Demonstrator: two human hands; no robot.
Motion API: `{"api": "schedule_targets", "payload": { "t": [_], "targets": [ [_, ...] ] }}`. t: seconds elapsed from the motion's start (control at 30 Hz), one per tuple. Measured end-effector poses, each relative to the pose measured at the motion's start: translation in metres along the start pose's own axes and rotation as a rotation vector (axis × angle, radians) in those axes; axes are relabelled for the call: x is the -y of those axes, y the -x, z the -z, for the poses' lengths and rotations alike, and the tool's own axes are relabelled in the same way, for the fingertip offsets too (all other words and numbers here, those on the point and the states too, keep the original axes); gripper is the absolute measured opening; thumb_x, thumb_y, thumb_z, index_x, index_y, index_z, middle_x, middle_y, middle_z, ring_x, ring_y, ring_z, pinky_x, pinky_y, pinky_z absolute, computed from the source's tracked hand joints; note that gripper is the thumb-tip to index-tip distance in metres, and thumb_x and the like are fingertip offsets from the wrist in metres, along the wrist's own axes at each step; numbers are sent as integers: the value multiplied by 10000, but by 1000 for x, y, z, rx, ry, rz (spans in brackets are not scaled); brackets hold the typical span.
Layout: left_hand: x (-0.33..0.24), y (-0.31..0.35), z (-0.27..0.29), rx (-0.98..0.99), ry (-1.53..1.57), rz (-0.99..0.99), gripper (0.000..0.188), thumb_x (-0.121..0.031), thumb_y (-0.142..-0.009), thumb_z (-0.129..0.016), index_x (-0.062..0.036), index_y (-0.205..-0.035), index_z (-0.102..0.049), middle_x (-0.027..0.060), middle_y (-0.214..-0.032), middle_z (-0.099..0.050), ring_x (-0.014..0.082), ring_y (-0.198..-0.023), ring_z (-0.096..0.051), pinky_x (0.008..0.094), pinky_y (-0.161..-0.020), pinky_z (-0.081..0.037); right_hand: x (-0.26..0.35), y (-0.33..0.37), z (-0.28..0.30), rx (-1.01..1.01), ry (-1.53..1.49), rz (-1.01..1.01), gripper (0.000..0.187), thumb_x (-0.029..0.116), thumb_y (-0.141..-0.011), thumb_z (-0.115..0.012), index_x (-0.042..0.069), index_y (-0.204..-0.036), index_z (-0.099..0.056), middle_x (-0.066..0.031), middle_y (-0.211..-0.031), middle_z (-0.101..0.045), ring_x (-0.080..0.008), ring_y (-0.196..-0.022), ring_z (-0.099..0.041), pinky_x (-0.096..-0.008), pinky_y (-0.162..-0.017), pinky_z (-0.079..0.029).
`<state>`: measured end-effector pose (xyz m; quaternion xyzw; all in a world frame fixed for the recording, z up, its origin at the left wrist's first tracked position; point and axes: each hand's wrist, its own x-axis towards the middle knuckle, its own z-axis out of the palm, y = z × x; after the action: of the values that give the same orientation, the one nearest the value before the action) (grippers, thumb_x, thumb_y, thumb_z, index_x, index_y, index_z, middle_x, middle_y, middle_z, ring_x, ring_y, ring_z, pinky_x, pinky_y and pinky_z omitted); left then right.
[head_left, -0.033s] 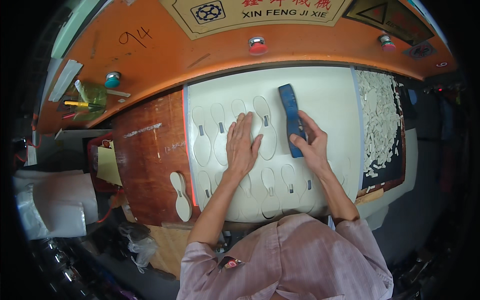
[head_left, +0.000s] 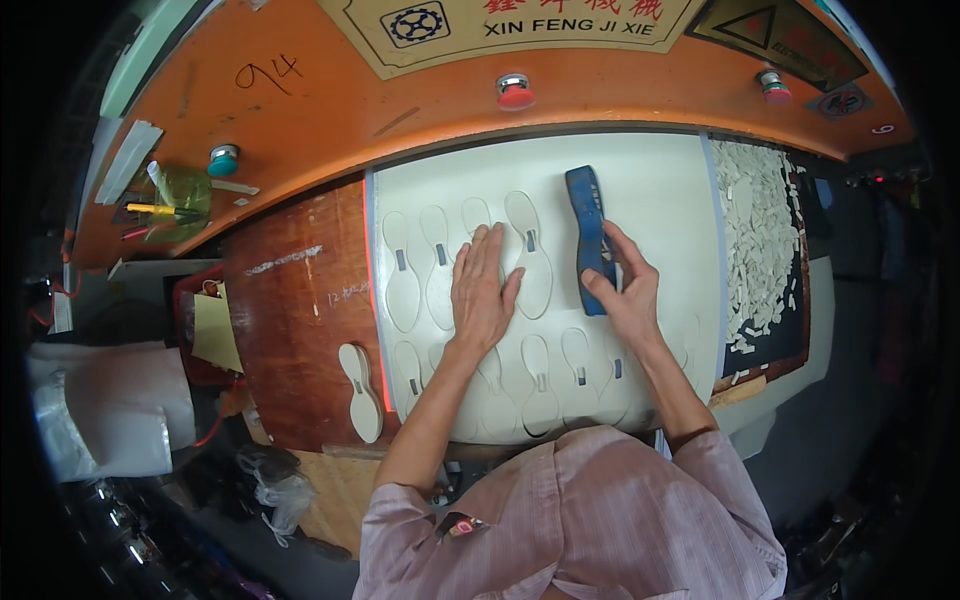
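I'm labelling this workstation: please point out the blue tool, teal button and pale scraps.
Blue tool [head_left: 588,238], head view: middle of its length.
Teal button [head_left: 222,165], head view: its cap.
Pale scraps [head_left: 756,238], head view: middle of the heap.

Your orange machine [head_left: 330,115] bears handwritten digits [head_left: 268,73], a triangle warning sign [head_left: 778,42] and a gold nameplate [head_left: 530,52] with red and black lettering; pale writing [head_left: 349,298] marks your brown tabletop [head_left: 285,355].
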<state>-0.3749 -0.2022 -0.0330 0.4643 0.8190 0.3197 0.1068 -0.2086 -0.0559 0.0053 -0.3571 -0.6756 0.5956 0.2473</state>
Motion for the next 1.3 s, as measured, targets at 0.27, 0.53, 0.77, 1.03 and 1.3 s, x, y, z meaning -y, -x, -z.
{"api": "schedule_targets", "payload": {
  "t": [0.27,0.53,0.77,1.03,1.3],
  "targets": [
    [24,-24,28,-205,0,-31,513,-130,-945,-708,22,-1420,-585,234,-1413,-618,411,-1381,-530,479,-1206,-345,-14,-46,-49,-166,638,396,728,155,-731,-804,-58,-1377,-545,-222,-1353,-599,-389,-1096,-550,-459,-967,-507],
    [20,179,87,-650,-102,508,356,-96,-1012,-622,60,-1331,-600,200,-1107,-608,351,-1052,-582,457,-929,-483,15,-25,-21,-207,546,347,636,217,-832,-823,-48,-1344,-554,-227,-1364,-595,-397,-1204,-562,-468,-1020,-500],
    [53,159,49,-773,-106,586,333,-227,-1045,-579,47,-1209,-671,206,-1044,-659,388,-987,-616,487,-881,-467,50,-90,112,-581,108,490,65,100,-1029,-637,49,-998,-663,-16,-920,-665,-105,-808,-571,-282,-772,-486],
    [55,89,79,-578,-120,532,328,-249,-1065,-534,35,-1055,-698,261,-904,-687,473,-844,-643,529,-776,-477,126,-147,199,-592,429,591,203,199,-1076,-609,4,-1045,-657,-50,-893,-651,-133,-798,-578,-305,-752,-488],
    [37,18,94,-640,-119,494,418,-315,-1094,-503,23,-958,-708,236,-726,-656,415,-675,-642,490,-665,-470,36,-87,243,-493,526,245,225,198,-1019,-650,-22,-1021,-695,-124,-839,-708,-269,-778,-664,-403,-748,-526]
  ]
}}
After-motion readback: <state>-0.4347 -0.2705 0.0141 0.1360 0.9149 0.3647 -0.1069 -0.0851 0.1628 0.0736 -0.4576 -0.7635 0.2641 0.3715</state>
